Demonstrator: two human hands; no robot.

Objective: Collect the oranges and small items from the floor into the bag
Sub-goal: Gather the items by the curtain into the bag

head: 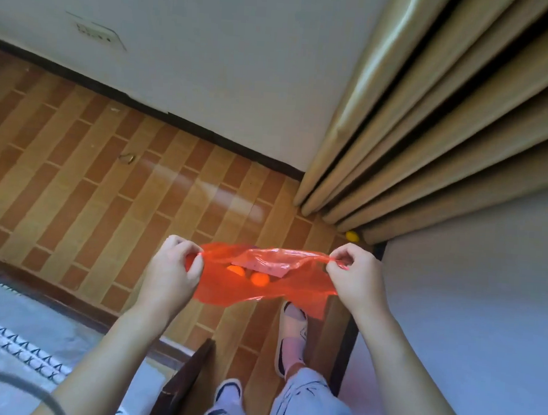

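Note:
A red translucent plastic bag (229, 289) hangs stretched between my hands above the wooden floor. My left hand (172, 271) pinches its left rim and my right hand (356, 279) pinches its right rim, holding the mouth apart. Through the plastic I see two oranges (258, 278) and a pale flat packet (262, 264) inside. A small yellow item (351, 236) lies on the floor at the foot of the curtain, beyond my right hand. A small ring-shaped item (127, 158) lies on the floor further off to the left.
Beige curtains (431, 136) hang at the right, next to a white wall (211, 59) with a dark skirting board. A bed with patterned bedding (17, 336) and a dark wooden frame (185, 378) is at the lower left. My slippered feet (292, 336) stand below the bag.

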